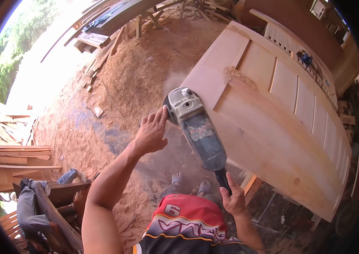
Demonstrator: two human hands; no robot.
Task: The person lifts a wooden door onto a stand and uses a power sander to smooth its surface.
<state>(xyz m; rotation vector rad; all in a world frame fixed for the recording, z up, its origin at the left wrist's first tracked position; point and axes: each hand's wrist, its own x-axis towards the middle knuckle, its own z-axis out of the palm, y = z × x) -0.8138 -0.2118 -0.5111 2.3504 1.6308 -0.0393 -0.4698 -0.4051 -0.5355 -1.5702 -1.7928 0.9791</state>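
Observation:
A large angle grinder (203, 131) with a grey metal head and a dusty dark body is tilted at the near left edge of a pale wooden panel door (247, 127). My right hand (233, 198) is closed around its black rear handle. Beside the grinder's head, my left hand (150, 132) has its fingers stretched out, their tips against the side by the dark disc. Most of the disc is hidden by the head. Fine dust hangs in the air just beyond the tool.
Carved ornament (239, 77) decorates the raised door. A slatted wooden piece (294, 46) lies behind it, with a blue tool (304, 57) on top. Sawdust (145, 63) covers the floor. Wood scraps (107, 55) lie at the back, and clothes hang over wooden furniture (56, 211) at left.

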